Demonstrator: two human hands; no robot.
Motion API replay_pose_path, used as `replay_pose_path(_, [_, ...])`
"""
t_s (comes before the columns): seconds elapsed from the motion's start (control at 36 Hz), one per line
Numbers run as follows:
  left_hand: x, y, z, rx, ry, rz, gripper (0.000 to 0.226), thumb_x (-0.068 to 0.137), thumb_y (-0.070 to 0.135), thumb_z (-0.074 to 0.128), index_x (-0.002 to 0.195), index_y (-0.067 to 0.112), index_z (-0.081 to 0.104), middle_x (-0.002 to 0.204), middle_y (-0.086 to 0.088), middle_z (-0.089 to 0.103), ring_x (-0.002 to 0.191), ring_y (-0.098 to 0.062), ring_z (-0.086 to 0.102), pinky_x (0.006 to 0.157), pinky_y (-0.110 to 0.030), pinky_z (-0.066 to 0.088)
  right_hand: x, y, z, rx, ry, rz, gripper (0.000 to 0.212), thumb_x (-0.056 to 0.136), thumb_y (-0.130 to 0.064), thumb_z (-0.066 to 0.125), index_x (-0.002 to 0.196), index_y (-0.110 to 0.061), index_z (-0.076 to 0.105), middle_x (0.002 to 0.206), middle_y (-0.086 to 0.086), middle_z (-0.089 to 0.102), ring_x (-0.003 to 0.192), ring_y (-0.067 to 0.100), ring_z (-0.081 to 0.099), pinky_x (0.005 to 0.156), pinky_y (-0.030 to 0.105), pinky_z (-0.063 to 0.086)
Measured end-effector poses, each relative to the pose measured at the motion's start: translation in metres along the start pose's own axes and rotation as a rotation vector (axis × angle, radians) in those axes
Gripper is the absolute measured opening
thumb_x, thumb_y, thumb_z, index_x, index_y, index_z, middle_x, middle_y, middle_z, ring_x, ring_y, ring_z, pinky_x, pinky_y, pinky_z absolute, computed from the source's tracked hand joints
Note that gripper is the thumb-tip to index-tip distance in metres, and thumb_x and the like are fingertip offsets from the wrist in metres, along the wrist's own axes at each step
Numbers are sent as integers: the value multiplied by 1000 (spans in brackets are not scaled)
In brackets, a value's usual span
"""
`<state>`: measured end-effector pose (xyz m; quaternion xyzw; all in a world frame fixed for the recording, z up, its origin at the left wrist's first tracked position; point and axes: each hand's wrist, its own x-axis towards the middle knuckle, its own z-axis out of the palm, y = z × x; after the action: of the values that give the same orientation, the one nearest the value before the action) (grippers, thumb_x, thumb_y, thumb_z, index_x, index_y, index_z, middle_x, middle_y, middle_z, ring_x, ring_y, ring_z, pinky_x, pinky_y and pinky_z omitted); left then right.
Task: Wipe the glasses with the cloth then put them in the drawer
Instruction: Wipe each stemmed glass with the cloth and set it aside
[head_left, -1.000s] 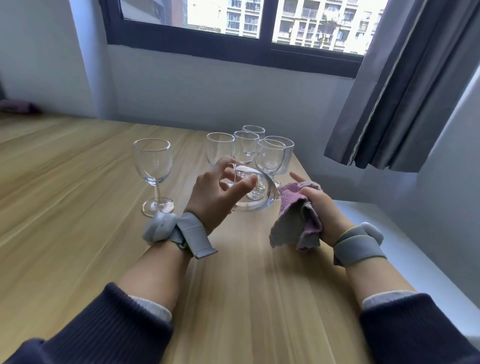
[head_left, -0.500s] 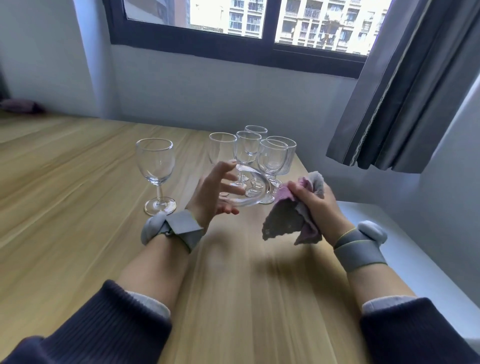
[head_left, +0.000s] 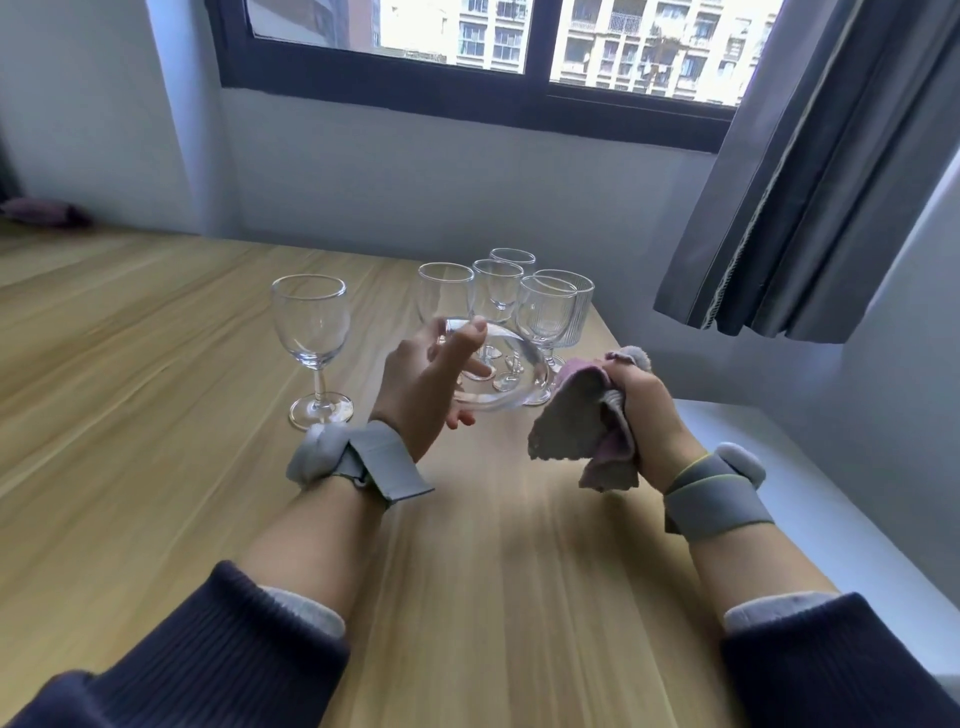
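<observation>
A clear glass (head_left: 498, 374) is held tilted above the tabletop (head_left: 156, 415) in the curled fingers of the left hand (head_left: 423, 387). A bunched pink-grey cloth (head_left: 587, 421) is gripped in the right hand (head_left: 649, 415), just beside the glass. The glass is judged smooth, slippery, rigid and fragile, best supported around the bowl. The cloth looks soft and napped. Five more glasses (head_left: 519, 301) stand behind, some ribbed.

No readable text, label, brand, number or sign anywhere: none on the clear glasses, cloth, wrist straps or wooden bench.
</observation>
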<state>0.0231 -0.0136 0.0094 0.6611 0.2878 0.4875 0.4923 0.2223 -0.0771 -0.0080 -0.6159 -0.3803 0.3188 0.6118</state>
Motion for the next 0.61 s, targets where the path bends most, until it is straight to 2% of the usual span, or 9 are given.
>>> replay_pose_path(0.08, [-2, -2, -3, 164, 2, 167, 49, 71, 63, 50, 97, 21, 57, 82, -6, 70, 45, -13, 57, 40, -24, 42, 1, -1, 2, 144, 1, 71, 26, 80, -12, 51, 55, -20, 48, 57, 2, 43, 59, 19, 44, 60, 31, 39])
replay_pose_path(0.17, [-2, -3, -5, 302, -13, 270, 51, 71, 63, 50, 103, 23, 57, 83, 3, 68, 55, -19, 62, 44, -29, 48, -1, -3, 2, 189, -76, 116, 31, 85, 6, 42, 60, -13, 43, 50, 0, 42, 44, 12, 44, 50, 24, 38])
replay_pose_path(0.25, [-1, -4, -5, 282, -22, 258, 50, 70, 63, 52, 102, 25, 57, 85, 2, 68, 60, -25, 63, 47, -34, 49, -4, -5, 4, 223, -77, 117, 26, 81, 2, 46, 60, -12, 44, 52, 3, 40, 48, 16, 42, 54, 27, 36])
replay_pose_path(0.31, [0, -4, -4, 219, -9, 218, 45, 70, 62, 53, 96, 26, 57, 86, -3, 70, 58, -19, 62, 45, -32, 47, -4, -2, 7, 198, 10, 70, 11, 71, -13, 57, 62, -14, 51, 57, 6, 44, 57, 22, 45, 58, 30, 39])
replay_pose_path(0.33, [1, -4, -3, 183, 1, 195, 42, 69, 61, 53, 92, 27, 58, 86, -4, 70, 56, -15, 60, 44, -29, 45, -6, -2, 10, 180, 49, 58, 7, 68, -22, 60, 66, -18, 55, 63, 7, 48, 61, 24, 48, 59, 32, 43])
replay_pose_path(0.42, [5, -2, -2, 59, 7, 91, 45, 65, 60, 53, 88, 21, 60, 81, -7, 71, 47, -16, 56, 42, -24, 42, -9, 1, 14, 99, 79, 35, 28, 65, -54, 61, 71, -27, 56, 79, 14, 52, 72, 30, 52, 63, 44, 47])
replay_pose_path(0.47, [7, -2, -2, -46, -14, -52, 50, 63, 59, 55, 90, 18, 61, 82, -12, 71, 44, -20, 54, 43, -26, 42, -10, 3, 15, 46, 106, -121, 30, 68, -52, 59, 64, -24, 48, 70, 13, 45, 68, 25, 47, 66, 47, 43])
replay_pose_path(0.53, [10, -3, -2, -135, -42, -239, 51, 68, 55, 57, 93, 11, 60, 78, -15, 69, 42, -21, 53, 43, -26, 43, -11, 4, 13, -25, 151, -298, 27, 78, -42, 55, 62, -21, 46, 62, 8, 42, 64, 20, 44, 65, 40, 39])
replay_pose_path(0.61, [11, -3, -2, -218, -97, -499, 47, 86, 49, 50, 96, 4, 57, 80, -19, 66, 43, -24, 54, 38, -20, 41, -12, 4, 9, -246, 210, -569, 33, 84, -44, 48, 73, -13, 51, 62, -1, 47, 61, 10, 46, 65, 33, 42])
